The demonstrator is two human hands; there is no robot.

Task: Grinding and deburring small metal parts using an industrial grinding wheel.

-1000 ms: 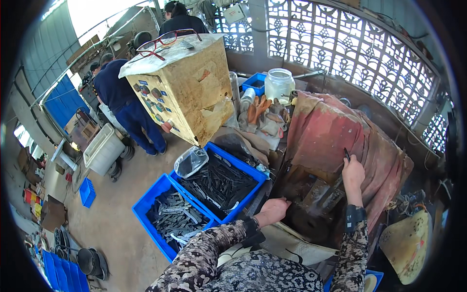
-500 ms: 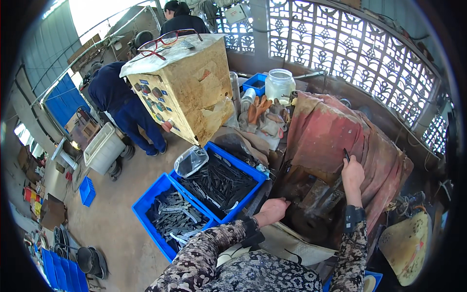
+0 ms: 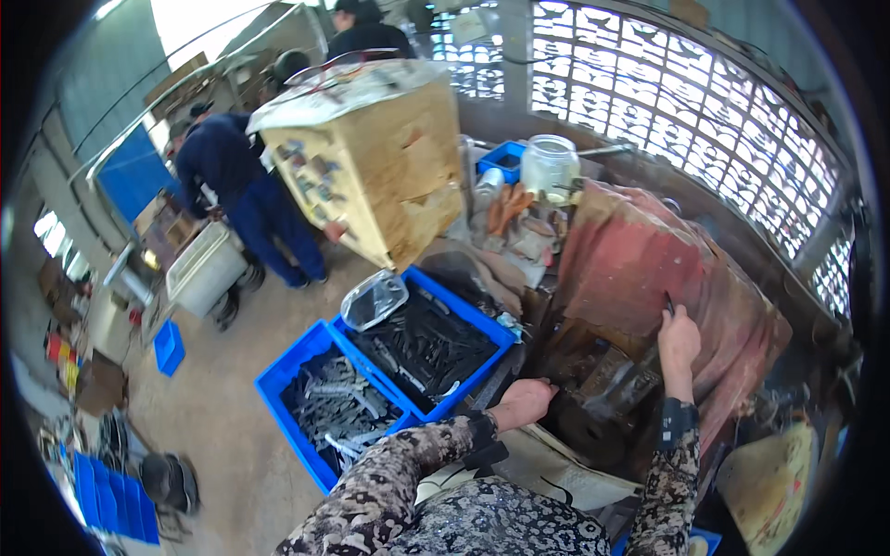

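My right hand (image 3: 680,345) is closed in a pinch on a small dark strip (image 3: 669,302), which sticks up past the fingertips. It is held in front of the red cloth cover (image 3: 640,250) draped over a machine. My left hand (image 3: 526,403) sits at the near left edge of the machine's dark, dirty opening (image 3: 593,431), fingers pressed together. Whatever they may hold is too small to make out. To its left stand two blue bins; the farther bin (image 3: 505,338) contains black strips (image 3: 422,345), the nearer one (image 3: 269,382) greyer strips (image 3: 338,403).
A clear plastic container (image 3: 374,300) rests on the bins' edge. Behind them stands a yellowish control box (image 3: 389,157) with knobs. Orange gloves (image 3: 508,208) and a clear jar (image 3: 550,169) lie beyond the machine. A co-worker (image 3: 246,199) bends over a white tub (image 3: 206,273).
The whole view has shifted slightly, things appearing a little farther right. Both hands stay near the same places by the machine, the strip still in the right one.
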